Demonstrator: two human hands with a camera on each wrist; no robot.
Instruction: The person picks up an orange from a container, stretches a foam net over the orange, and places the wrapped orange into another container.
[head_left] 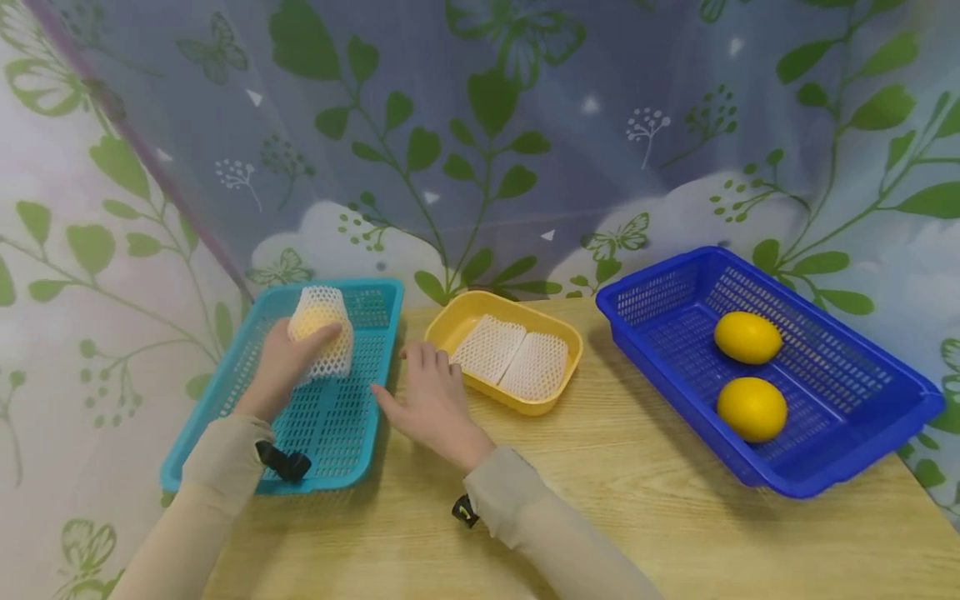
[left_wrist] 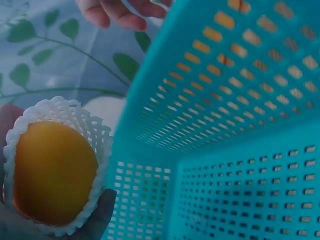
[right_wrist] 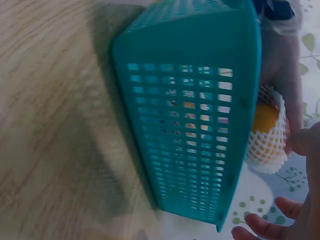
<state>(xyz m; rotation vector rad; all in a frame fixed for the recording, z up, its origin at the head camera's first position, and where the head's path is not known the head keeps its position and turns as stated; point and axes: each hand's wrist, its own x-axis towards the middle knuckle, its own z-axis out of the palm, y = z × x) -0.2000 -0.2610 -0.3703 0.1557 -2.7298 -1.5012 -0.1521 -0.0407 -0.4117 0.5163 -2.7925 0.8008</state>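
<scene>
My left hand grips a yellow, lemon-like fruit wrapped in a white foam net sleeve, held over the teal basket. One end of the sleeve is open in the left wrist view, baring the smooth fruit. The thumb lies along the netting in the head view. My right hand, fingers relaxed and holding nothing, hovers by the teal basket's right rim, its thumb close to that rim. The right wrist view shows the wrapped fruit beyond the basket's slotted wall, with right-hand fingers spread nearby.
A yellow tray with two flat white foam nets stands in the middle of the wooden table. To the right, a blue basket contains two bare yellow fruits. Leaf-patterned curtain closes off the back and sides.
</scene>
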